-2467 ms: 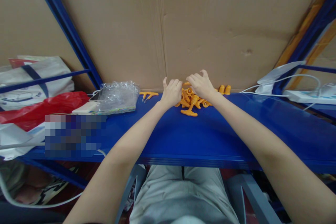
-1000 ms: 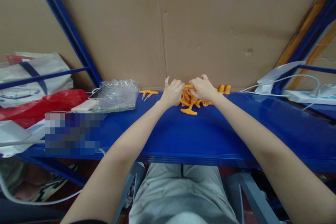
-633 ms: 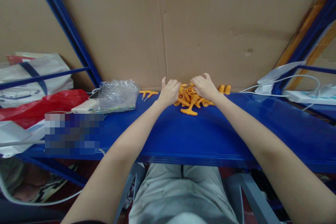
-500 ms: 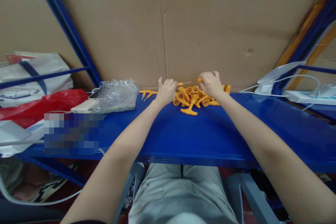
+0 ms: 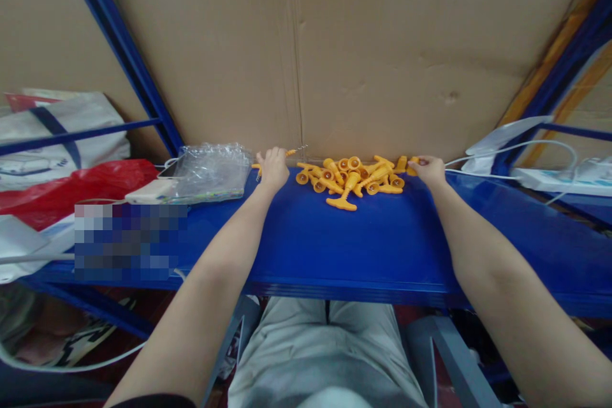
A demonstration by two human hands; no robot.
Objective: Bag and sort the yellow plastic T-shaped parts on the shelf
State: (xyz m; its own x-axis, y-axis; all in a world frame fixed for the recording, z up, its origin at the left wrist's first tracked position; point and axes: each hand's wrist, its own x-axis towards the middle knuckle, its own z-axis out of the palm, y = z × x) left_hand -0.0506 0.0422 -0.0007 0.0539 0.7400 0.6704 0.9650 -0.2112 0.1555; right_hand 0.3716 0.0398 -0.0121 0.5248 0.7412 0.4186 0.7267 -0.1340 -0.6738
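Note:
My left hand [image 5: 274, 169] is closed around an orange corkscrew [image 5: 290, 153], its metal spiral pointing right toward the cardboard. More orange corkscrew parts show just left of that hand, partly hidden by it. In the middle of the blue shelf lies a heap of orange T-handled corkscrews [image 5: 342, 203], several with round, hollow bell ends facing me. At the heap's right end, my right hand [image 5: 430, 170] pinches a short orange corkscrew sleeve [image 5: 413, 166]. Another short orange sleeve [image 5: 401, 164] stands beside it.
A cardboard sheet [image 5: 363, 51] closes off the back of the blue shelf [image 5: 344, 248]. Left of my hand lies a clear plastic bag [image 5: 213, 172], with a red bag [image 5: 119, 182] farther left. White cables and a power strip [image 5: 559, 178] are at the right.
My left hand has moved left from the heap with the corkscrew. My right hand has moved right and down with the orange sleeve, to the heap's right end.

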